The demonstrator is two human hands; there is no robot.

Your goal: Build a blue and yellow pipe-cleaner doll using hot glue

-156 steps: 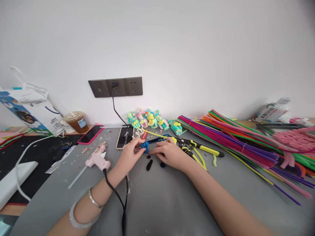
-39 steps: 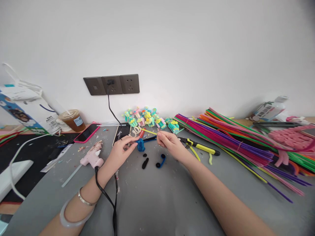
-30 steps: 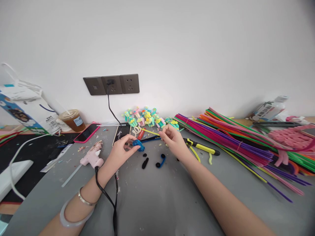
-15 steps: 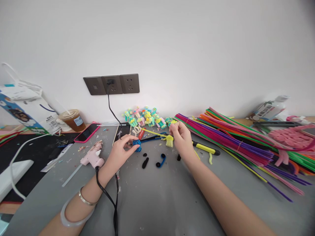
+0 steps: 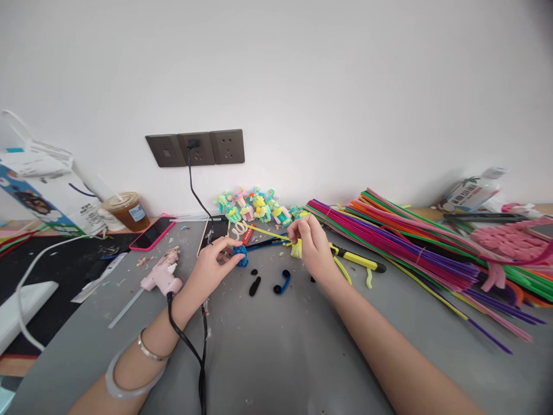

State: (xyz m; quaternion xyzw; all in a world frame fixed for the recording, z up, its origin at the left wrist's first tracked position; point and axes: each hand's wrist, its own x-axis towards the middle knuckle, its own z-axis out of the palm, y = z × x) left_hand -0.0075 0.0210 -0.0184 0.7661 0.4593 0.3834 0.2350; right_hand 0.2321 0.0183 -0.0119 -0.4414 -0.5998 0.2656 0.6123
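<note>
My left hand (image 5: 213,262) has its thumb and index finger curved around a small blue bundle of pipe cleaner (image 5: 241,256). My right hand (image 5: 311,242) is closed in a pinch at the end of a thin yellow pipe cleaner (image 5: 270,233), which stretches left towards a cream spiral (image 5: 239,230). Partly behind the right fingers is a yellow fringed piece (image 5: 296,249). A bent yellow strand (image 5: 344,271) shows below the right wrist. Between the hands lie a black piece (image 5: 255,286) and a blue strip with black curled ends (image 5: 285,282).
A pink glue gun (image 5: 162,278) with a black cord lies left, near a phone (image 5: 152,233) and a drink cup (image 5: 125,212). Small pipe-cleaner figures (image 5: 259,206) stand by the wall. A yellow cutter (image 5: 356,258) and pipe-cleaner bundles (image 5: 410,248) lie right.
My right hand has shifted slightly left and turned, now covering part of the yellow fringed piece. The yellow strand below it shows more. My left hand stays put.
</note>
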